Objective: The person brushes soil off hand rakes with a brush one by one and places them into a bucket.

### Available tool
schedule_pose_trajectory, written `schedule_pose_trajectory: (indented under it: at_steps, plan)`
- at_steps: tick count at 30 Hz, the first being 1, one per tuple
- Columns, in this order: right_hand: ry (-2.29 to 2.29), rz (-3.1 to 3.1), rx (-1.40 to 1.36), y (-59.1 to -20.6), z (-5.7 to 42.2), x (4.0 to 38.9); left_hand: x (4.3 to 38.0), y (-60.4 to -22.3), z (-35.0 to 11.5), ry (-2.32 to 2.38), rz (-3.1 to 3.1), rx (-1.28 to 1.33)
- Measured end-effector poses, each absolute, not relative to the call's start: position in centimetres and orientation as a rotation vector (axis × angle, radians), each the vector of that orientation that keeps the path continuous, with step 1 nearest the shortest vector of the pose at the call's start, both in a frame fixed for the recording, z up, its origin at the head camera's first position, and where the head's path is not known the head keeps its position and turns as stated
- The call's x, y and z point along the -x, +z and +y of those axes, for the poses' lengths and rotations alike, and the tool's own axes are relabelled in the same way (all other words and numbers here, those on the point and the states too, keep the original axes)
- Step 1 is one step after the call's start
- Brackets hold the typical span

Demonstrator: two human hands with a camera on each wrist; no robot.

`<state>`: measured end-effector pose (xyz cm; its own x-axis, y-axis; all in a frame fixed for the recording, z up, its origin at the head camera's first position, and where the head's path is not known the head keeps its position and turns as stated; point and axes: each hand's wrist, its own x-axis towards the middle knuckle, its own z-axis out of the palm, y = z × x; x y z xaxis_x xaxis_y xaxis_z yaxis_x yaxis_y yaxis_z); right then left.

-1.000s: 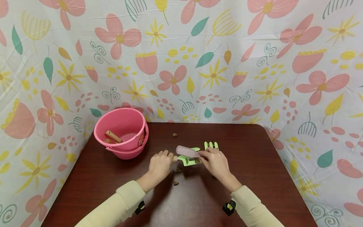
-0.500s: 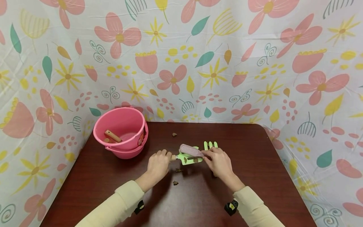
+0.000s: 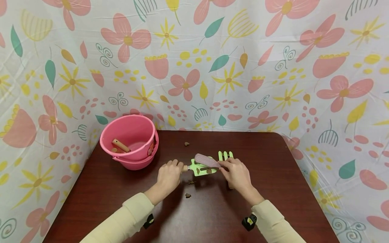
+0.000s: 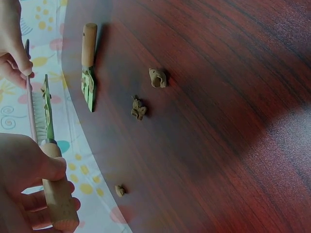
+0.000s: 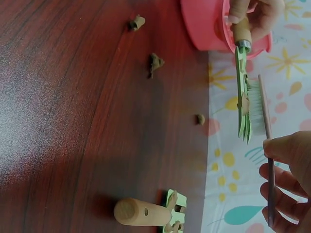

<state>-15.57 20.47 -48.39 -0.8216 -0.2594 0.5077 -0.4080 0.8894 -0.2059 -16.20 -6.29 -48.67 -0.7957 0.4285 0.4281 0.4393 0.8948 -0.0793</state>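
My left hand [image 3: 169, 175] grips the wooden handle [image 4: 60, 199] of a green garden hand fork [image 3: 195, 170], held above the table with its tines toward the right. Brown clumps [image 5: 245, 104] cling to the tines. In my right hand [image 3: 237, 174] is a mauve brush [image 3: 206, 160], pinched by its thin handle between thumb and fingers. Its white bristles [image 5: 255, 107] face the fork and sit at its tines, touching or very close. A second green fork [image 3: 225, 156] with a wooden handle [image 5: 142, 212] lies on the table beneath my right hand, brown clumps on it too.
Pink nested buckets [image 3: 129, 138] stand at the table's back left, a wooden-handled tool [image 3: 121, 145] inside. Brown crumbs [image 3: 188, 195] lie scattered near the hands, one crumb [image 3: 186, 144] farther back. A floral curtain [image 3: 194, 67] hangs behind the dark table [image 3: 258, 148].
The brush in my right hand has slid a short way right along the fork. My left hand has shifted slightly left and keeps its grip on the fork.
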Motion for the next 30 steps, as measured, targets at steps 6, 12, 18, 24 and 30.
schedule_pose_trajectory:
  at_steps: [6,12,18,24,30]
  plan:
    - [0.453,-2.57,-0.479,-48.4,20.4,15.4,16.2,-48.8,-6.2,-0.058,-2.631,0.623]
    - [0.528,-2.578,-0.485,-48.3,19.8,15.3,16.1,-48.7,-6.0,-0.077,-2.631,0.624]
    - [0.531,-2.538,-0.536,-48.2,19.0,15.4,16.0,-48.5,-5.5,-0.081,-2.611,0.624]
    - [0.434,-2.522,-0.591,-48.1,18.4,15.5,16.0,-48.4,-5.0,-0.072,-2.609,0.63]
    - [0.39,-2.507,-0.589,-48.0,18.5,15.6,15.9,-48.3,-5.1,-0.07,-2.61,0.606]
